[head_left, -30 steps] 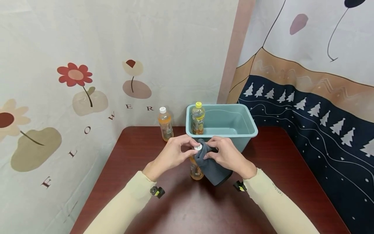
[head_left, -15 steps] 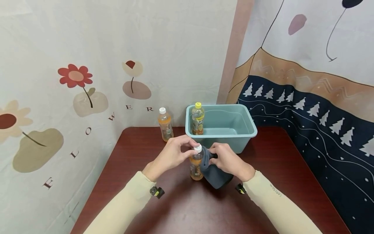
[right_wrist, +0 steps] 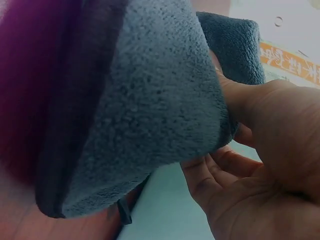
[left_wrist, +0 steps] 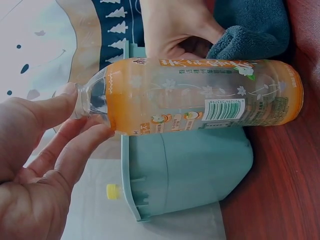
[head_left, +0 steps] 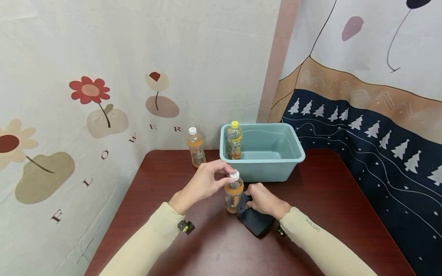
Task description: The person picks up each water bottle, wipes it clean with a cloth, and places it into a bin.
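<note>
An orange-labelled drink bottle (head_left: 233,197) with a white cap stands upright on the table in the head view. My left hand (head_left: 205,183) pinches it at the cap between thumb and fingers; the left wrist view shows the fingertips around the clear neck of the bottle (left_wrist: 185,97). On the bottle's right side, low down, my right hand (head_left: 265,200) grips a dark grey cloth (head_left: 256,221). The right wrist view has the fuzzy cloth (right_wrist: 155,90) bunched between thumb and fingers, with part of the orange label behind it.
Behind the hands is a pale teal tub (head_left: 262,168), with a yellow-capped bottle (head_left: 234,142) standing in its left end. Another orange drink bottle (head_left: 196,148) with a white cap stands at the back left. The dark red table (head_left: 193,245) meets fabric-covered walls behind and at the right.
My right hand has moved the cloth down along the bottle, from beside the cap to the lower side. The left hand has stayed at the cap, and the bottle has barely moved.
</note>
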`<state>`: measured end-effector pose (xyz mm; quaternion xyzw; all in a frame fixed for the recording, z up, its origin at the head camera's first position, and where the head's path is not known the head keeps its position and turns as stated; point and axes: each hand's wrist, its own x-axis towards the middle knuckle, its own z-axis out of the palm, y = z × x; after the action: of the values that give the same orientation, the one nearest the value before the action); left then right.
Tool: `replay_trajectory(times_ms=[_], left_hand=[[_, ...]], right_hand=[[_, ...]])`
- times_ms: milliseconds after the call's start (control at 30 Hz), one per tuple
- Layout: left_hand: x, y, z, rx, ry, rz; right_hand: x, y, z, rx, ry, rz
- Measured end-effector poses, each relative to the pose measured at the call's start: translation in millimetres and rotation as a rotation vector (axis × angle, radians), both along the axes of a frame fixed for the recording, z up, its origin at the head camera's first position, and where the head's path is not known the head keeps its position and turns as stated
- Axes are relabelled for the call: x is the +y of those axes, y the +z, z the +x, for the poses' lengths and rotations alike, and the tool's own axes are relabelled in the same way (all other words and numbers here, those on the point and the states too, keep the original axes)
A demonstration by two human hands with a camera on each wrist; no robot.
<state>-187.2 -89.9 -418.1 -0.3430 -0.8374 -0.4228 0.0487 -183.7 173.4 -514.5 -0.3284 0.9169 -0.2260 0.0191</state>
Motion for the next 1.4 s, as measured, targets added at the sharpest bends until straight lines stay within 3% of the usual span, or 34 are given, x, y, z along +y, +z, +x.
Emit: replay_trajectory(times_ms=[267, 600, 833, 1033, 1400], left_hand=[[0.2, 0.5, 1.1, 0.023, -0.004, 0.003], [-0.4, 0.2, 0.2, 0.017, 0.004, 0.000], [0.1, 0.6, 0.0, 0.003, -0.017, 0.023], [0.3, 0.7, -0.4, -0.018, -0.006, 0.005], [0.2, 1.3, -0.7, 0.013, -0.017, -0.020]], right_hand=[[4, 12.8, -1.8, -0.029, -0.037, -0.054], [9, 63.3, 3.8, 0.023, -0.087, -0.117], [6, 88.0, 8.6, 0.064, -0.104, -0.187], [4, 95.4, 10.9, 0.076, -0.099, -0.200], [1, 93.1, 11.0, 0.053, -0.117, -0.183]])
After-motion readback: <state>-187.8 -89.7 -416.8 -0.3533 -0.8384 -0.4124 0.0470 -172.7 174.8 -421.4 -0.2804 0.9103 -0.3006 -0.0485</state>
